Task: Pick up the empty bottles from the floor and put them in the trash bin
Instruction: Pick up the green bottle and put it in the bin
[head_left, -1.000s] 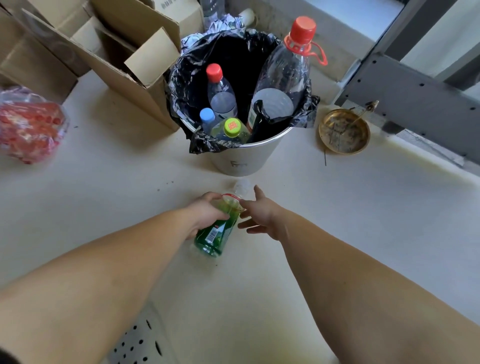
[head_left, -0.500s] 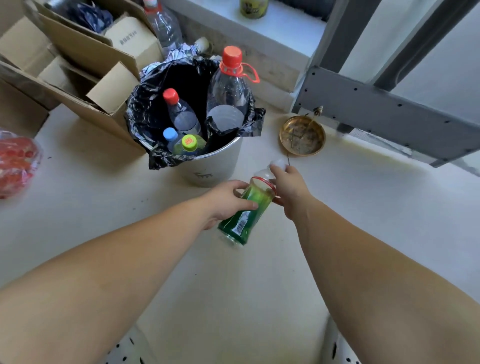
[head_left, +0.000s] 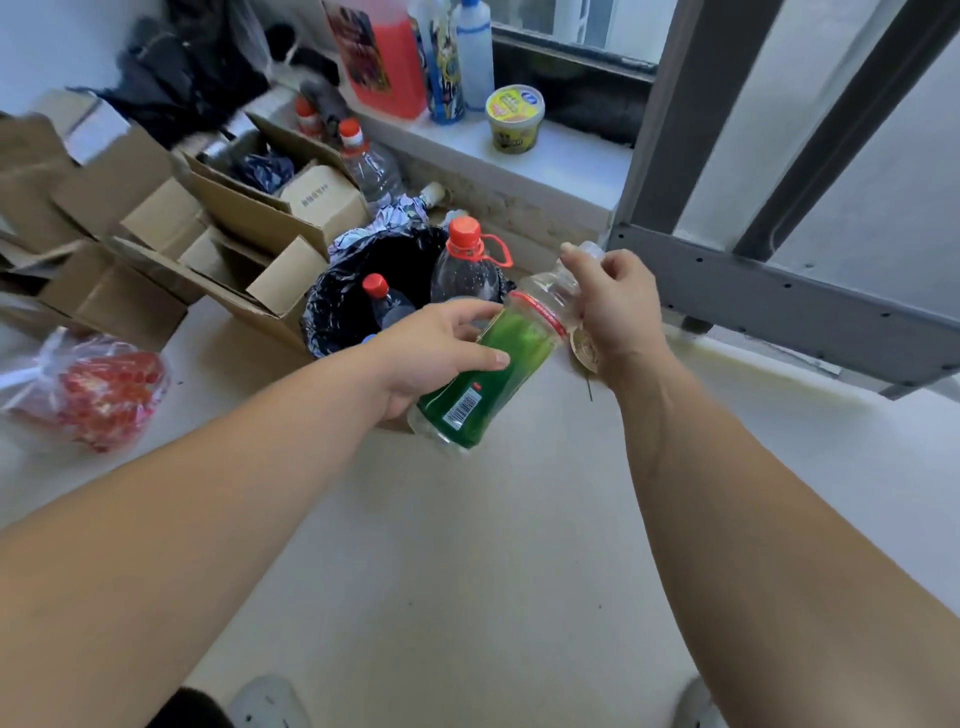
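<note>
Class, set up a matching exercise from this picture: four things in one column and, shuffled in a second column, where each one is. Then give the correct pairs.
Things
1. green-labelled bottle
2. large bottle with the red handled cap
3. yellow tub
4. red mesh bag

Places
A. on the window ledge
B. on the floor at the left
C. held in both hands
D. standing in the trash bin

Pairs: 1-C, 2-D, 3-A, 4-B

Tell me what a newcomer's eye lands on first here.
The green-labelled bottle at centre, tilted and held off the floor: left hand around its body, right hand at its neck. Just behind it, the black-lined trash bin with red-capped bottles poking out. At far left, a red bag on the floor.
</note>
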